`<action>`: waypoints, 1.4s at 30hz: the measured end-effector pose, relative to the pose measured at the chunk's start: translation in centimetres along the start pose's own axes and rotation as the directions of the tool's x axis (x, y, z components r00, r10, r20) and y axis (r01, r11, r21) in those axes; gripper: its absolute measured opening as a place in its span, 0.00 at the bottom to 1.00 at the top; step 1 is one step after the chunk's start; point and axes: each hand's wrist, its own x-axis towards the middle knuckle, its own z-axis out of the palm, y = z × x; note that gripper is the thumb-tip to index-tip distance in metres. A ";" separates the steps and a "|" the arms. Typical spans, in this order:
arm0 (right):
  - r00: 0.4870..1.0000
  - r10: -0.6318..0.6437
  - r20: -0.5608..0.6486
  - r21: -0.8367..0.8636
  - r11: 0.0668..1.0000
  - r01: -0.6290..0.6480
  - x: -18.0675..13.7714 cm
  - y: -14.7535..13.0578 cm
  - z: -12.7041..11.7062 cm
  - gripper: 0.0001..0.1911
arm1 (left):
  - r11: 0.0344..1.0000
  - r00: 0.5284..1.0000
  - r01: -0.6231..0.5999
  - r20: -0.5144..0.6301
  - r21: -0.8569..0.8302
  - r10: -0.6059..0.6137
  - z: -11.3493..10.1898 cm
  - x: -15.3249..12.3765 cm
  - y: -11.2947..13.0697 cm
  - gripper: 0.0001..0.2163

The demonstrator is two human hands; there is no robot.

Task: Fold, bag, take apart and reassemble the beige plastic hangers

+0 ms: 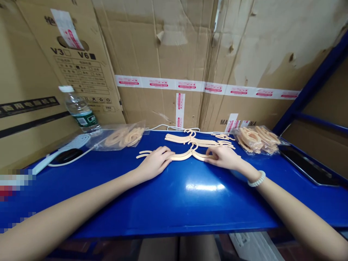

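Note:
A peach-coloured clothes hanger point(181, 157) lies on the blue table, its hook pointing away from me; it looks doubled, perhaps two hangers stacked. My left hand point(157, 161) is closed over its left arm, fingers curled down onto it. Thumb and fingers of my right hand point(224, 156) pinch the right arm. The ends under my palms are partly hidden. Just behind lies another group of peach hangers point(178, 139), stacked with hooks together. Smaller loose peach pieces point(223, 136) lie to the right of those hooks.
Clear bags of peach hangers stand at the right point(257, 139) and left point(126, 136). Far left are a water bottle point(83, 114), a pale blue handled object point(73, 143) and a white cable point(78, 158). A dark flat device point(308, 166) lies right. Cardboard point(163, 47) walls the back.

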 end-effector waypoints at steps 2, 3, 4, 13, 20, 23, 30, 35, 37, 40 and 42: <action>1.000 0.004 -0.002 0.007 1.000 -0.004 0.1 -0.1 0.0 0.12 | 1.000 1.000 -0.006 -0.030 0.009 0.006 0.0 -0.1 0.0 0.14; 1.000 0.004 0.001 0.012 1.000 -0.004 0.1 0.0 -0.1 0.13 | 1.000 0.999 -0.016 -0.046 0.014 0.017 -0.1 -0.1 0.1 0.14; 1.000 0.004 0.001 0.019 1.000 -0.004 0.1 0.1 -0.2 0.13 | 0.999 0.998 -0.034 -0.060 0.019 0.035 -0.2 -0.2 0.3 0.13; 0.931 0.147 -0.335 -0.075 0.980 -0.182 -0.2 7.8 -2.1 0.14 | 0.930 0.930 -0.367 -0.021 -0.017 0.366 -1.6 -0.7 3.4 0.11; 0.936 0.168 -0.308 -0.468 0.830 -0.303 -0.7 11.3 -1.3 0.19 | 0.943 0.947 -0.321 -0.009 -0.081 0.322 -1.6 -0.8 2.8 0.11; 0.971 0.120 -0.208 -0.545 0.810 -0.217 -0.7 12.3 -0.6 0.21 | 0.937 0.939 -0.343 -0.016 -0.073 0.342 -1.6 -0.9 2.8 0.12; 0.984 0.043 -0.171 -0.609 0.780 -0.140 -0.8 13.9 0.5 0.18 | 0.934 0.937 -0.350 -0.026 -0.071 0.349 -1.5 -0.8 2.9 0.12; 0.984 0.006 -0.180 -0.630 0.767 -0.120 -0.5 13.9 1.0 0.19 | 0.938 0.941 -0.339 -0.023 -0.076 0.338 -1.5 -0.8 3.0 0.12; 0.983 -0.003 -0.185 -0.637 0.762 -0.118 -0.4 13.9 1.1 0.18 | 0.939 0.941 -0.337 -0.024 -0.075 0.336 -1.5 -0.8 3.1 0.12; 0.984 -0.015 -0.175 -0.644 0.758 -0.103 -0.3 13.8 1.1 0.17 | 0.940 0.943 -0.332 -0.017 -0.073 0.332 -1.5 -0.8 3.1 0.12; 0.986 -0.017 -0.167 -0.643 0.760 -0.096 -0.3 13.6 1.0 0.16 | 0.941 0.944 -0.329 -0.014 -0.078 0.329 -1.5 -0.8 3.1 0.12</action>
